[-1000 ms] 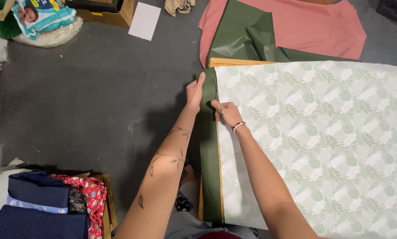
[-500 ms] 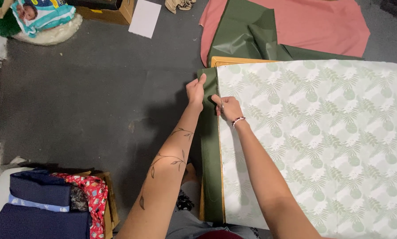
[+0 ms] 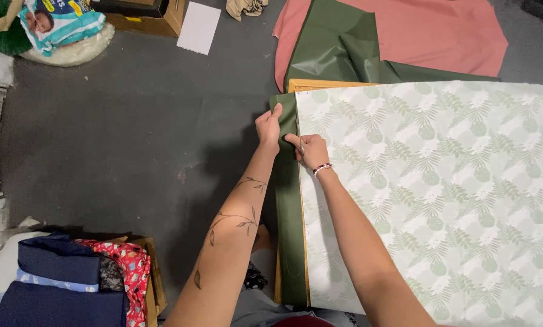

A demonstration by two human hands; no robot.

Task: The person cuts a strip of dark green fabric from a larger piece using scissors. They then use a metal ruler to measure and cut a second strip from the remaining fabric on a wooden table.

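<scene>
Scissors [image 3: 300, 147] sit clamped in the right hand [image 3: 307, 150] at the leaf-print paper's [image 3: 429, 181] left edge; the left hand [image 3: 269, 127] pinches the green fabric [image 3: 288, 212] strip just beside them on the worktop [image 3: 320, 85].

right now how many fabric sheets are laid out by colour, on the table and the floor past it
Leaf-print pale green sheet: 1
Dark green sheet under it: 1, with left hand and right hand at its edge
Dark green sheet on the floor: 1; may be the same piece
Pink sheet: 1
Total: 4
</scene>
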